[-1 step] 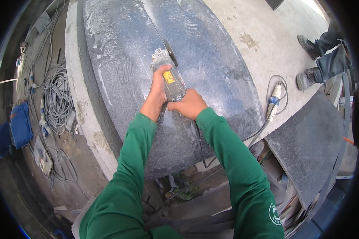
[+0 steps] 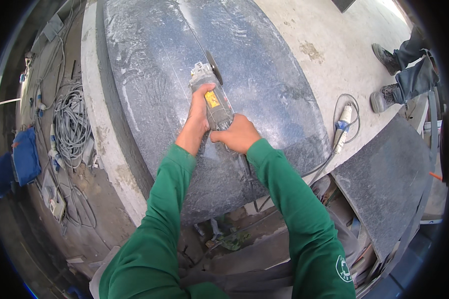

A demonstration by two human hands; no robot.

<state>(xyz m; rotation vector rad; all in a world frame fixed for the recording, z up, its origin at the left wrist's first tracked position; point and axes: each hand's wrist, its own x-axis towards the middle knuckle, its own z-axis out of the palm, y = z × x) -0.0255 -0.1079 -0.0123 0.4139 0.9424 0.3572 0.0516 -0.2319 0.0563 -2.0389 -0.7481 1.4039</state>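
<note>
A grey angle grinder [image 2: 217, 107] with a yellow label lies along a large dark speckled stone slab [image 2: 274, 99]. Its disc [image 2: 214, 66] stands edge-on at the near end of a straight groove running away from me. My left hand [image 2: 197, 113] is closed round the grinder's body, thumb over the top near the head. Lower and to the right, my right hand [image 2: 237, 133] grips the rear end, where a black cord [image 2: 249, 174] hangs down toward the slab's near edge.
Another person's legs and boots [image 2: 384, 98] are at right, near a plug connector [image 2: 342, 129] on pale concrete [image 2: 309, 30]. A second dark slab [image 2: 384, 184] leans at lower right. Coiled cables [image 2: 72, 124] and blue objects [image 2: 25, 154] lie left, beyond a concrete ledge [image 2: 112, 149].
My hands and forearms have shifted very slightly toward me, both still gripping the grinder. Little else differs.
</note>
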